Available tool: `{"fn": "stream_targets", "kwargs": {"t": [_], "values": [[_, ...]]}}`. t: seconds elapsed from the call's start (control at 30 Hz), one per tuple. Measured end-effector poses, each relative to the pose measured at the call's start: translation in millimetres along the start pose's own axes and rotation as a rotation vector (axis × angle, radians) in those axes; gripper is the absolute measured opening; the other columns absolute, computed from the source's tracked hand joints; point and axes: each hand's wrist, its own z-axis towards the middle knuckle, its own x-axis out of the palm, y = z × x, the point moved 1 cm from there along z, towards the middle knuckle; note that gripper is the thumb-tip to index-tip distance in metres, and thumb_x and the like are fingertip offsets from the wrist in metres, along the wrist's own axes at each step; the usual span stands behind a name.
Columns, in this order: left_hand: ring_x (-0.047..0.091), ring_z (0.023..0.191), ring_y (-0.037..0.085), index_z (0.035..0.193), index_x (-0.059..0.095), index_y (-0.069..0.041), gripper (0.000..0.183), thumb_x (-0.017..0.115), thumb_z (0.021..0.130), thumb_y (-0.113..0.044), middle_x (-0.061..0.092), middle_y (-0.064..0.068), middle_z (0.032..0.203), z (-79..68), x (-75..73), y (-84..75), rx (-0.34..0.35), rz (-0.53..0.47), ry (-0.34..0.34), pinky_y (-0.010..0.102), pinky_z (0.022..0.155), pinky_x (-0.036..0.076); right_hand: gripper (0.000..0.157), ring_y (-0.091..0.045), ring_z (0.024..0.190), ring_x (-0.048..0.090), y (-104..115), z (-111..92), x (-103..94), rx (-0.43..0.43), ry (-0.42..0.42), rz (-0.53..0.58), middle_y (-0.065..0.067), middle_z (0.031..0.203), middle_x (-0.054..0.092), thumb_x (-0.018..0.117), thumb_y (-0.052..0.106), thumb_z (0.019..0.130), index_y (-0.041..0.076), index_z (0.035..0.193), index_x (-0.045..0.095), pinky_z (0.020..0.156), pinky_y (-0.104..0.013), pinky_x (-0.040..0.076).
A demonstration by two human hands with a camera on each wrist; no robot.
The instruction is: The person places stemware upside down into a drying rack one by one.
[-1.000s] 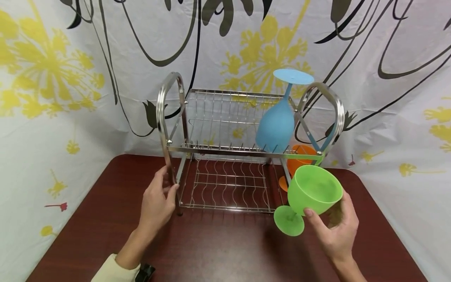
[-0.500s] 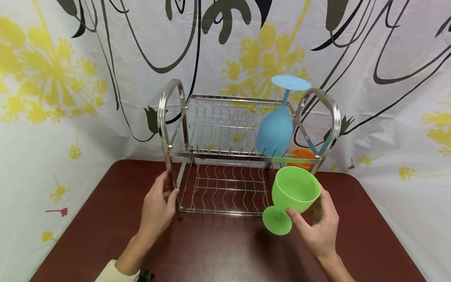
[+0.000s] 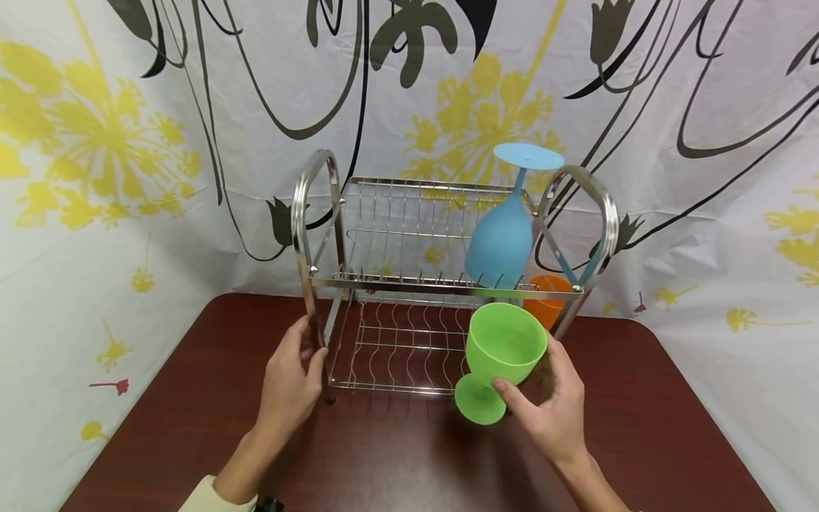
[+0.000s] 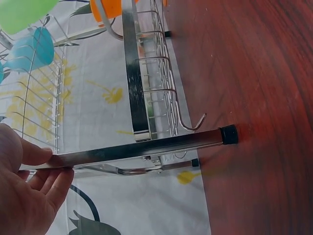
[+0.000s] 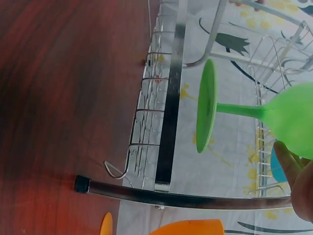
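My right hand holds a green plastic wine glass by its bowl, thumb on the near side. The glass tilts, its mouth up toward the head camera and its foot lower left, in front of the rack's lower right part. My left hand grips the left front leg of a two-tier metal dish rack; the left wrist view shows thumb and fingers around that leg. A blue wine glass stands upside down, leaning, at the right of the upper tier.
An orange goblet is at the rack's right side, partly hidden by its frame. The rack stands on a dark red wooden table. A white curtain with floral print hangs close behind and along both sides.
My right hand has carried the green wine glass leftward along the front of the rack. My left hand keeps its grip on the leg. The head view has tipped up slightly.
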Motion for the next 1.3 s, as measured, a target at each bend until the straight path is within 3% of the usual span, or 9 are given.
{"fn": "stream_targets", "kwargs": {"t": [0.07,0.27,0.43,0.77,0.9,1.03,1.1,1.2,1.3], "values": [[0.068,0.091,0.028,0.13,0.05,0.007,0.054,0.07,0.08,0.011,0.064,0.021,0.107,0.1,0.3,0.3,0.008,0.0,0.002,0.031,0.076,0.058,0.084,-0.024,0.1,0.064,-1.3,1.3,1.2,0.018,0.009,0.005,-0.032,0.122,0.054,0.076,-0.018,0.063,-0.011,0.14,0.042,0.075,-0.018,0.056],[0.067,0.095,0.026,0.13,0.051,0.006,0.056,0.073,0.078,0.01,0.064,0.017,0.107,-3.2,2.3,1.8,0.048,-0.023,-0.039,0.012,0.081,0.051,0.082,-0.022,0.093,0.064,-3.2,2.4,7.0,0.077,0.023,0.015,-0.029,0.12,0.055,0.075,-0.016,0.067,-0.005,0.142,0.042,0.062,-0.019,0.056],[0.064,0.099,0.025,0.134,0.05,0.003,0.058,0.073,0.081,0.005,0.062,0.014,0.11,-8.3,5.6,-0.9,0.067,-0.039,-0.055,0.022,0.082,0.054,0.081,-0.02,0.091,0.066,-3.4,1.7,12.3,0.095,0.038,0.028,-0.028,0.121,0.056,0.074,-0.015,0.069,-0.003,0.142,0.042,0.059,-0.019,0.054],[0.061,0.104,0.026,0.138,0.047,0.002,0.059,0.07,0.083,0.003,0.06,0.015,0.113,-13.8,6.1,-6.3,0.037,-0.032,-0.063,0.012,0.087,0.05,0.081,-0.029,0.1,0.063,-2.4,1.9,23.5,0.148,0.073,0.037,-0.022,0.121,0.059,0.077,-0.011,0.069,0.002,0.142,0.044,0.082,-0.024,0.057],[0.062,0.101,0.026,0.137,0.05,0.001,0.056,0.067,0.083,0.005,0.061,0.015,0.112,-15.4,4.8,-10.5,0.015,-0.031,-0.104,0.01,0.086,0.049,0.082,-0.029,0.099,0.062,-2.1,1.5,28.4,0.171,0.086,0.033,-0.02,0.122,0.058,0.077,-0.011,0.07,0.004,0.143,0.042,0.08,-0.023,0.057],[0.061,0.096,0.023,0.13,0.057,0.0,0.048,0.064,0.083,0.005,0.061,0.014,0.109,-15.2,3.1,-17.8,-0.002,-0.021,-0.19,0.007,0.084,0.047,0.085,-0.029,0.098,0.063,-1.6,2.1,34.2,0.201,0.091,0.02,-0.018,0.122,0.059,0.078,-0.009,0.07,0.008,0.145,0.041,0.079,-0.024,0.057],[0.061,0.094,0.023,0.125,0.06,0.001,0.045,0.063,0.081,0.006,0.061,0.015,0.107,-15.1,3.3,-20.9,0.029,-0.019,-0.252,0.009,0.082,0.047,0.086,-0.03,0.101,0.063,-1.2,3.0,36.7,0.209,0.091,0.022,-0.017,0.123,0.059,0.079,-0.008,0.07,0.009,0.145,0.04,0.084,-0.026,0.057],[0.06,0.09,0.025,0.12,0.061,0.005,0.043,0.062,0.077,0.01,0.062,0.018,0.103,-14.8,4.8,-23.9,0.128,-0.059,-0.332,0.013,0.079,0.048,0.087,-0.03,0.102,0.063,-0.6,4.5,39.8,0.205,0.099,0.036,-0.018,0.124,0.058,0.078,-0.009,0.07,0.009,0.145,0.04,0.085,-0.026,0.056],[0.06,0.086,0.026,0.117,0.061,0.009,0.042,0.061,0.076,0.009,0.063,0.019,0.097,-13.8,7.7,-27.4,0.233,-0.112,-0.339,0.015,0.077,0.05,0.087,-0.031,0.104,0.062,0.8,6.8,42.3,0.207,0.121,0.053,-0.017,0.126,0.056,0.078,-0.008,0.071,0.009,0.146,0.038,0.085,-0.027,0.056]]}}
